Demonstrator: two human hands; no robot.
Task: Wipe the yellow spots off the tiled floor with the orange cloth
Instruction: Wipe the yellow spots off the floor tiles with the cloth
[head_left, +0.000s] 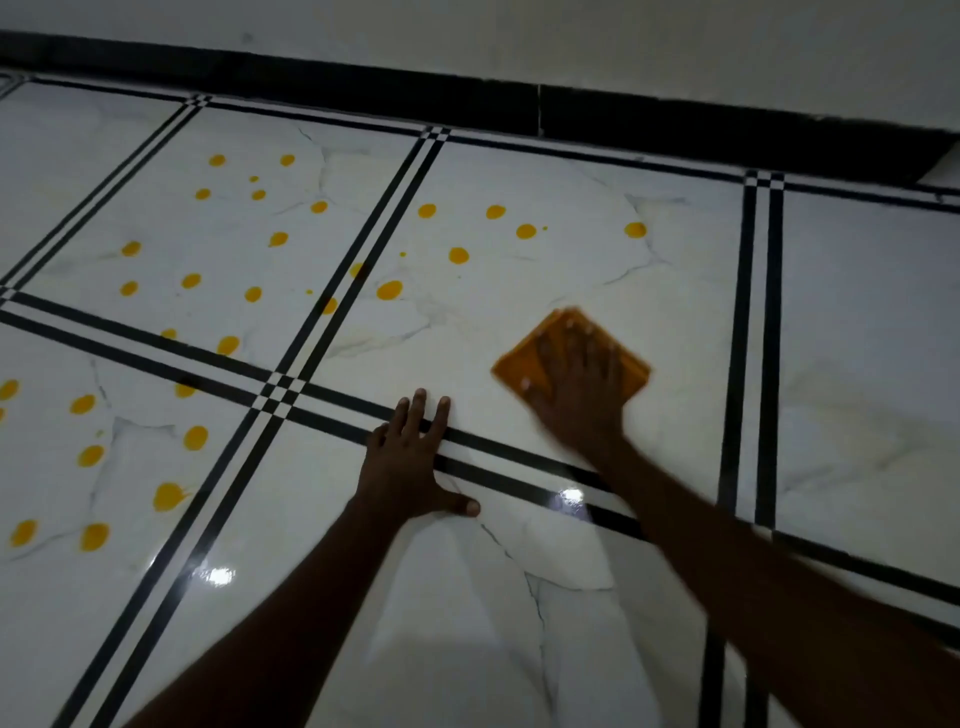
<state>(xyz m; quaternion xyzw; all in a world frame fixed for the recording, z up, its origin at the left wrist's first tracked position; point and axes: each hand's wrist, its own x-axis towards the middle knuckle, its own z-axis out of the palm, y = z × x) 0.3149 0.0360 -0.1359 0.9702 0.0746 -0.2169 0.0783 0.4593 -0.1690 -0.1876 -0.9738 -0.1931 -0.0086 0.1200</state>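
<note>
A folded orange cloth (621, 361) lies flat on the white tiled floor (519, 312). My right hand (582, 389) presses down on top of it, fingers spread; hand and cloth look motion-blurred. Flat on the floor to its left, across a black tile border, rests my left hand (410, 460), fingers apart and holding nothing. Several yellow spots (458, 255) dot the tile beyond the cloth. Many more yellow spots (191, 280) cover the tiles to the left, out to the left edge of the view.
Black double stripes (280, 395) divide the floor into large squares. A black skirting board (519, 106) runs along the white wall at the back. Bright light reflections (218, 576) shine on the glossy tiles near me.
</note>
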